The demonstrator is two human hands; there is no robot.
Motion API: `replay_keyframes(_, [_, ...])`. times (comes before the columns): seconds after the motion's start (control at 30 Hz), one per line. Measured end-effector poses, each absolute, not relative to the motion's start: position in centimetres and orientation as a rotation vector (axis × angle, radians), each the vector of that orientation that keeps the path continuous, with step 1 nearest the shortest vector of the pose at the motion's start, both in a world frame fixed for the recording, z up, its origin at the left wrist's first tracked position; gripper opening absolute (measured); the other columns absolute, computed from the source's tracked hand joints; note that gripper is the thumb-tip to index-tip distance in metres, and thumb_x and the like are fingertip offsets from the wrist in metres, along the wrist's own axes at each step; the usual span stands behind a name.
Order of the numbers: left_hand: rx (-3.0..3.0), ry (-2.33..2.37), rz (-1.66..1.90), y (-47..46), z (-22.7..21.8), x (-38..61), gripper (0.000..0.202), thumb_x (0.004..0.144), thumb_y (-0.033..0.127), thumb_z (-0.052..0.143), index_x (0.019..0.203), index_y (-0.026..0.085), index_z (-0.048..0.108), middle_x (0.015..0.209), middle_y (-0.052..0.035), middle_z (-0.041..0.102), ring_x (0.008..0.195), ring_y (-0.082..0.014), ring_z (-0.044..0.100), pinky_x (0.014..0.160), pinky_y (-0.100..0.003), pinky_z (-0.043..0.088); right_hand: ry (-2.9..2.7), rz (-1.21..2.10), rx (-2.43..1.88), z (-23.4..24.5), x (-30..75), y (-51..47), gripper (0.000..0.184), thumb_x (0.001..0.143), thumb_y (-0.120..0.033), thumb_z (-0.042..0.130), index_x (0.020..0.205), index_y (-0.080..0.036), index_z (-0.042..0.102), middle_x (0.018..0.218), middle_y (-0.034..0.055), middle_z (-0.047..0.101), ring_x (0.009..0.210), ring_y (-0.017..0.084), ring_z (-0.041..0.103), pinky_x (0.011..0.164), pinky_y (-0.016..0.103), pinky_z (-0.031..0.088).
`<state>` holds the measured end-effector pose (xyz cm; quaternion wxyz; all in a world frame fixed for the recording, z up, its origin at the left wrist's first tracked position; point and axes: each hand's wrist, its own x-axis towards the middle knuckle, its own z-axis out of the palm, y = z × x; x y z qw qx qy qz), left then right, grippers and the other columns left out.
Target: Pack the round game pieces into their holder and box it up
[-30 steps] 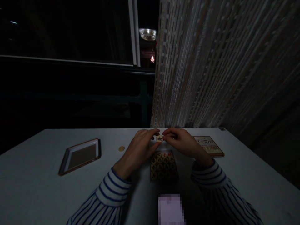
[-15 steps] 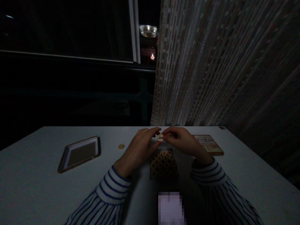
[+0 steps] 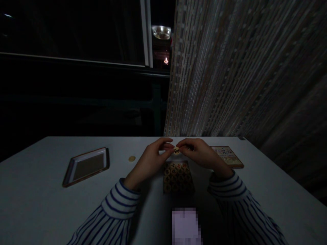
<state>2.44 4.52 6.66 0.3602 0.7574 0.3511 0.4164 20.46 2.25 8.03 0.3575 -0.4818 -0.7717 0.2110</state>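
Both of my hands meet above the far end of a small box of round game pieces (image 3: 178, 177) on the white table (image 3: 43, 204). My left hand (image 3: 150, 160) and my right hand (image 3: 198, 153) pinch one round pale piece (image 3: 176, 150) between their fingertips. The piece bears a dark mark and is now turned nearly edge-on. The box is packed with rows of round wooden pieces marked in red and black. Striped sleeves cover both forearms.
An empty box lid or tray (image 3: 87, 166) lies at the left. A single round piece (image 3: 131, 158) rests on the table between that tray and my left hand. A printed card or lid (image 3: 227, 156) lies right of my right hand. A beaded curtain (image 3: 242, 68) hangs behind.
The piece between my fingertips has turned from face-up to nearly edge-on. Both hands rose slightly and stayed together over the box.
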Motion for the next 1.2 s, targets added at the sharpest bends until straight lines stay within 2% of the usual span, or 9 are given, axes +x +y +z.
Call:
replay_keyframes(0.23, [1.697,0.866,0.991,4.62,6.73,2.61,0.027,0.075,0.029,0.058,0.098,0.015,0.055,0.08,-0.0034,0.069,0.078,-0.0163,0.064,0.072,-0.03,0.05,-2.049,0.509,-1.243,8.14,20.51,2.17,0.021,0.079,-0.021,0.05,0.09,-0.019,0.067,0.085,0.0009,0.069,0.077,0.013,0.06,0.069,0.025,0.043])
replay_keyframes(0.7, [1.581,0.896,0.981,4.61,7.05,2.46,0.03,0.07,0.027,0.062,0.097,0.014,0.056,0.075,-0.0024,0.067,0.073,-0.0152,0.063,0.072,-0.03,0.048,-2.002,0.525,-1.278,7.74,20.53,2.5,0.02,0.078,-0.025,0.052,0.09,-0.017,0.066,0.083,0.0025,0.068,0.075,0.014,0.06,0.067,0.025,0.044])
replay_keyframes(1.2, [1.583,0.885,0.954,4.69,6.85,2.53,0.029,0.072,0.026,0.06,0.098,0.014,0.055,0.075,-0.0022,0.067,0.075,-0.0152,0.064,0.072,-0.03,0.048,-2.023,0.477,-1.276,7.92,20.53,2.51,0.02,0.079,-0.022,0.052,0.092,-0.018,0.067,0.086,0.0022,0.069,0.076,0.013,0.06,0.069,0.025,0.044])
